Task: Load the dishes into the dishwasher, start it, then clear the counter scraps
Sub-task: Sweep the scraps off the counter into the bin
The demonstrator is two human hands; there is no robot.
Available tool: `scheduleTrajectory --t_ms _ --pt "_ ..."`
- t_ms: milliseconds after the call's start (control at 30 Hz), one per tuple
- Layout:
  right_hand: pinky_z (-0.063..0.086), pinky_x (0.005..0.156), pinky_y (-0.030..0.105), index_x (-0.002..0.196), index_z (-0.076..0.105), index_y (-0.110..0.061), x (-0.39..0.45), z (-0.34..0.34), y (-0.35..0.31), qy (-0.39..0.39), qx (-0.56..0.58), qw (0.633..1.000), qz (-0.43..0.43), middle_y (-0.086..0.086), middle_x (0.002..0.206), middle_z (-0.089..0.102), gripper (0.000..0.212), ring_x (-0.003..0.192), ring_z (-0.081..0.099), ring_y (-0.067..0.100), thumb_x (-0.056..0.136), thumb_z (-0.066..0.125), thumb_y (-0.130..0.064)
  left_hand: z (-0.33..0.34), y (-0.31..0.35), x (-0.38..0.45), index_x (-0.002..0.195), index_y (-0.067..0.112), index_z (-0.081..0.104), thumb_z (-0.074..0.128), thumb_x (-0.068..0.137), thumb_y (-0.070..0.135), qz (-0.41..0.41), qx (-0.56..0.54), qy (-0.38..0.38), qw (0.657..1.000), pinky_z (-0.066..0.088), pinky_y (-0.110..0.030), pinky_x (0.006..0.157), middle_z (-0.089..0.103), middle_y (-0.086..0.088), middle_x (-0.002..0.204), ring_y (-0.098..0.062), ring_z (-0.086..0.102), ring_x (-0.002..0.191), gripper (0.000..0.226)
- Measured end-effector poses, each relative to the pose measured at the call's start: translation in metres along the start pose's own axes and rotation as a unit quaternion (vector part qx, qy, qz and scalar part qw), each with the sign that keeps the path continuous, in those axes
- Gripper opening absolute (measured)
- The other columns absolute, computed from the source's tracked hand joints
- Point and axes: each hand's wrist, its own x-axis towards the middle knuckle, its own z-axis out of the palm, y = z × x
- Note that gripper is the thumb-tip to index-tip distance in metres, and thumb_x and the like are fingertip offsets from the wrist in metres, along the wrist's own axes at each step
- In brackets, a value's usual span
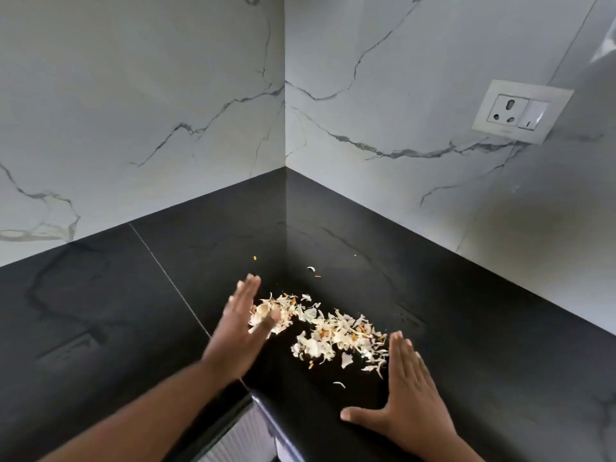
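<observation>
Bracketing the scraps at frame ctr, your left hand & right hand are both flat-fingered, empty, on the black surface.

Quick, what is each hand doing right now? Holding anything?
Left hand: open, fingers straight, holding nothing, at the left edge of the scraps.
Right hand: open, flat on the counter, holding nothing.

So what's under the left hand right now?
Pale peel scraps on the black counter reach under the blurred left hand; how many it covers can't be seen.
</observation>
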Motion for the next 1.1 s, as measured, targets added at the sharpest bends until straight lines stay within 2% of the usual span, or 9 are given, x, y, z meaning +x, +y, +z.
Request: scheduleTrajectory --t_ms 100,200,333,433,533,700,800,967,1100 --pt "-0.014 0.118 0.037 0.134 -0.042 -0.009 0.003 0.003 -0.020 -0.018 -0.028 0.998 0.051 0.003 0.146 -0.044 0.153 0.137 -0.037 0.017 0.037 0.023 -0.108 -0.035 -0.041 0.045 0.154 0.026 -0.001 0.013 0.070 0.091 -0.009 0.113 -0.055 0.992 -0.005 -0.032 0.117 -0.007 0.008 0.159 -0.006 -0.012 0.144 0.107" --pt "-0.014 0.118 0.038 0.136 -0.041 -0.009 0.020 0.006 -0.043 -0.007 -0.017 0.996 0.086 0.005 0.147 -0.043 0.153 0.137 -0.038 0.019 0.038 0.024 -0.107 -0.055 -0.071 0.087 0.154 0.021 -0.001 0.008 0.059 0.098 -0.024 0.117 -0.098 0.988 -0.006 -0.031 0.118 -0.006 0.003 0.161 -0.006 -0.010 0.144 0.122" --pt "-0.014 0.118 0.032 0.139 -0.038 -0.010 0.047 0.006 -0.070 0.004 -0.009 0.997 0.080 0.002 0.150 -0.039 0.152 0.138 -0.035 0.015 0.043 0.031 -0.105 -0.063 -0.100 0.138 0.154 0.021 -0.004 0.009 0.055 0.101 0.006 0.140 -0.168 0.976 -0.005 -0.031 0.119 -0.008 0.004 0.161 -0.008 -0.012 0.144 0.128" --pt "-0.012 0.114 0.024 0.138 -0.039 -0.019 0.050 0.002 -0.075 0.018 0.022 0.996 0.080 -0.008 0.149 -0.037 0.151 0.137 -0.030 0.007 0.044 0.045 -0.101 -0.057 -0.107 0.165 0.154 0.022 -0.005 0.014 0.058 0.100 0.043 0.158 -0.224 0.961 -0.004 -0.033 0.119 -0.009 0.005 0.161 -0.011 -0.013 0.145 0.125" --pt "-0.006 0.115 0.022 0.138 -0.039 -0.026 0.049 0.001 -0.078 0.031 0.041 0.994 0.094 -0.013 0.152 -0.031 0.150 0.140 -0.024 0.004 0.042 0.051 -0.099 -0.047 -0.099 0.181 0.153 0.019 -0.008 0.019 0.070 0.087 0.108 0.220 -0.269 0.931 -0.009 -0.027 0.114 -0.011 0.003 0.160 -0.007 -0.019 0.139 0.111" --pt "-0.006 0.112 0.020 0.137 -0.039 -0.030 0.054 0.003 -0.078 0.035 0.030 0.993 0.105 -0.014 0.153 -0.029 0.143 0.140 -0.023 0.003 0.047 0.049 -0.098 -0.018 -0.083 0.192 0.151 0.016 -0.014 0.008 0.065 0.091 0.221 0.278 -0.309 0.882 -0.014 -0.026 0.114 -0.016 0.001 0.159 -0.008 -0.023 0.139 0.116" --pt "-0.005 0.112 0.020 0.139 -0.036 -0.031 0.055 0.003 -0.078 0.037 0.025 0.994 0.105 -0.016 0.152 -0.028 0.141 0.141 -0.022 0.002 0.048 0.049 -0.098 -0.005 -0.074 0.189 0.151 0.016 -0.014 0.007 0.063 0.093 0.236 0.270 -0.321 0.877 -0.013 -0.026 0.114 -0.015 -0.001 0.159 -0.008 -0.023 0.140 0.119" --pt "-0.005 0.112 0.020 0.132 -0.040 -0.036 0.054 0.003 -0.079 0.038 0.024 0.994 0.105 -0.021 0.146 -0.031 0.136 0.138 -0.023 0.001 0.050 0.050 -0.096 0.005 -0.035 0.158 0.151 0.017 -0.014 0.030 0.081 0.080 0.251 0.219 -0.381 0.862 -0.017 -0.024 0.106 -0.022 0.010 0.149 -0.005 -0.025 0.132 0.105" --pt "-0.005 0.113 0.019 0.133 -0.038 -0.037 0.054 0.002 -0.079 0.043 0.032 0.993 0.101 -0.024 0.145 -0.031 0.134 0.138 -0.023 -0.001 0.049 0.047 -0.097 0.030 -0.011 0.131 0.152 0.014 -0.012 0.017 0.069 0.088 0.304 0.192 -0.419 0.833 -0.011 -0.022 0.112 -0.013 0.001 0.159 -0.006 -0.016 0.142 0.115"
